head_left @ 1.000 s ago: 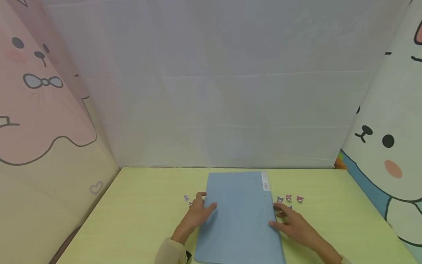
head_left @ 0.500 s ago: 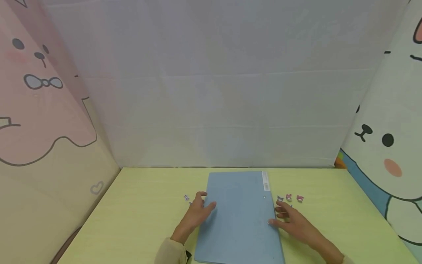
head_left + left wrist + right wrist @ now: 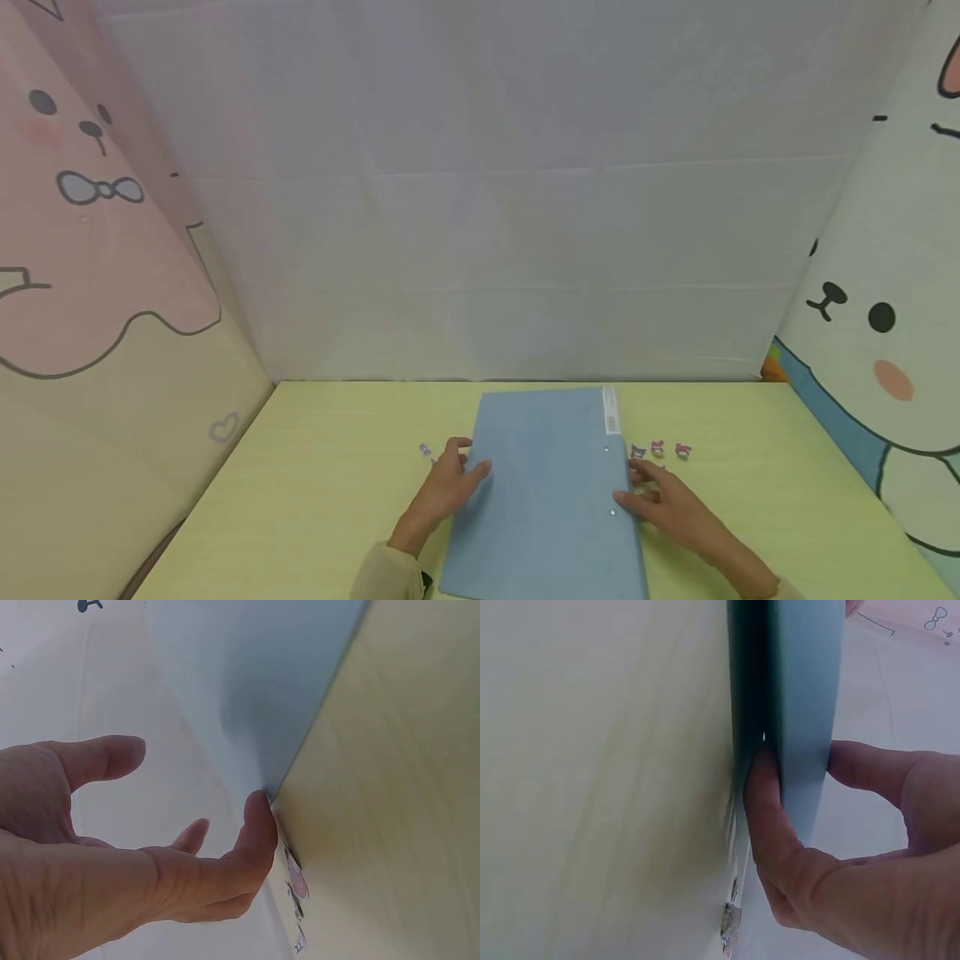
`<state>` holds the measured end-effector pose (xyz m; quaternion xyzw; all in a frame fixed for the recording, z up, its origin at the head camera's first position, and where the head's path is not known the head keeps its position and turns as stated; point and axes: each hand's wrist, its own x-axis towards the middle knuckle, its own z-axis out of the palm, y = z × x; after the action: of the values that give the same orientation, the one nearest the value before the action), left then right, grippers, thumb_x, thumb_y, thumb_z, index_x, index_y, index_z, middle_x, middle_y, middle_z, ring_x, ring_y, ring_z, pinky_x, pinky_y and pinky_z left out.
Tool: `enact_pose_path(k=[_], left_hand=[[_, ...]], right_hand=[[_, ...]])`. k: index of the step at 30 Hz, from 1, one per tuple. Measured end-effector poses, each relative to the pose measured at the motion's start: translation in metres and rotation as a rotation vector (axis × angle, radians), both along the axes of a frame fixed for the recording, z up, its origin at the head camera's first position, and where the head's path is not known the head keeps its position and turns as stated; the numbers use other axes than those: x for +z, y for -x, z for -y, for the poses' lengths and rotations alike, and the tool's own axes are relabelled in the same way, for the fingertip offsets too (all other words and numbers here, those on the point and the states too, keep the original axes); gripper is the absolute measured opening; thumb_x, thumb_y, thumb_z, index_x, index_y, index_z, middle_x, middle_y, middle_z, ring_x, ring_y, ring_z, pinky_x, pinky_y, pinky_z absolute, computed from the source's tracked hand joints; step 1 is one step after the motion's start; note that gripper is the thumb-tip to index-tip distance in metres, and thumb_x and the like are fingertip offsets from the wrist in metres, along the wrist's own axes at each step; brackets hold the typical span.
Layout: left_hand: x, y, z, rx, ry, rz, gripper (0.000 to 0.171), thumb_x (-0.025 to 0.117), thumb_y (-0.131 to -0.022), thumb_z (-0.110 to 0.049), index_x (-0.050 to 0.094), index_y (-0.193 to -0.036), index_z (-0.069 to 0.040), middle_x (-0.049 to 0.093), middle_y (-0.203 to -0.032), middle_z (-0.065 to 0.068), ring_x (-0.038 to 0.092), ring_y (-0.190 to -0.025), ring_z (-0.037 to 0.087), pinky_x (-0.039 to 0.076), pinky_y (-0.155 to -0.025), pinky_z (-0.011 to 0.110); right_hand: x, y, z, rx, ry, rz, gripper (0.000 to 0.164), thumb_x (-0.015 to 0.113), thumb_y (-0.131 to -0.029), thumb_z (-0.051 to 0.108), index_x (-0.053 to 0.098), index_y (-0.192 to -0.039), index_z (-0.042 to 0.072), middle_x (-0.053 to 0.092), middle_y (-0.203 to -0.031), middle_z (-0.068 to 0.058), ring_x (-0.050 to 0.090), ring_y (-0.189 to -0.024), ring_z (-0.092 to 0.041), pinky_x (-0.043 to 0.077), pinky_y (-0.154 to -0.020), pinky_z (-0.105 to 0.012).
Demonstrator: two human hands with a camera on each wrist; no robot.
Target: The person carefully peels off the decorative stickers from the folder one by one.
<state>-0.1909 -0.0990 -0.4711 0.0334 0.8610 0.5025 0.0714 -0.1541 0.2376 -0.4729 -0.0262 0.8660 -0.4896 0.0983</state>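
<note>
A blue file folder lies in front of me, with a white barcode label at its far right corner and two small rivets along its right side. My right hand pinches that right edge: in the right wrist view the thumb is on the top face and the fingers reach beneath, with a dark gap between folder and table. My left hand is at the left edge; in the left wrist view a fingertip touches the edge while the thumb stands off the cover.
Small cartoon stickers or charms lie on the pale yellow table to the right of the folder. Others sit beside the left fingers, partly hidden. A white sheet hangs behind the table, with cartoon-print cloths at both sides.
My right fingers have gone under the folder's right edge and taken hold of it. That edge has risen and shifted slightly right. The left hand has hardly moved.
</note>
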Motion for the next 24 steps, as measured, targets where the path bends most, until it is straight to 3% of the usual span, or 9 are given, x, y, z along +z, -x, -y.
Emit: enact_pose_path(k=[4, 11, 18, 24], left_hand=[[-0.001, 0.0, 0.001, -0.004, 0.011, -0.016, 0.059, 0.066, -0.1, -0.027, 0.042, -0.142, 0.006, 0.051, -0.136, 0.037, 0.049, -0.13, 0.051, 0.044, -0.099, 0.064], [0.001, -0.003, 0.002, -0.044, 0.068, -0.098, 0.06, 0.066, -0.099, -0.023, 0.043, -0.141, 0.012, 0.053, -0.129, 0.038, 0.053, -0.122, 0.051, 0.044, -0.097, 0.064], [0.003, -0.004, 0.003, -0.087, 0.07, -0.104, 0.065, 0.065, -0.101, -0.024, 0.037, -0.147, 0.012, 0.053, -0.131, 0.04, 0.056, -0.12, 0.05, 0.048, -0.093, 0.062], [0.0, -0.002, 0.004, -0.088, 0.036, -0.091, 0.065, 0.064, -0.103, -0.025, 0.034, -0.149, 0.009, 0.053, -0.133, 0.039, 0.057, -0.12, 0.049, 0.051, -0.09, 0.06]], right_hand=[[0.001, -0.001, 0.001, -0.036, 0.034, 0.005, 0.073, 0.075, -0.095, 0.024, 0.04, -0.148, -0.011, 0.057, -0.131, -0.026, 0.067, -0.099, -0.026, 0.058, -0.086, -0.04], [0.008, -0.004, 0.004, -0.064, 0.19, -0.031, 0.07, 0.074, -0.096, 0.018, 0.038, -0.15, -0.006, 0.051, -0.14, -0.034, 0.068, -0.107, -0.033, 0.06, -0.08, -0.041], [0.018, -0.007, 0.004, -0.008, 0.348, -0.083, 0.067, 0.067, -0.1, 0.01, 0.031, -0.155, -0.003, 0.045, -0.143, -0.038, 0.071, -0.103, -0.03, 0.061, -0.077, -0.041], [0.023, -0.007, 0.003, 0.015, 0.379, -0.13, 0.064, 0.064, -0.102, 0.01, 0.031, -0.155, -0.002, 0.044, -0.143, -0.038, 0.073, -0.1, -0.022, 0.061, -0.076, -0.042]])
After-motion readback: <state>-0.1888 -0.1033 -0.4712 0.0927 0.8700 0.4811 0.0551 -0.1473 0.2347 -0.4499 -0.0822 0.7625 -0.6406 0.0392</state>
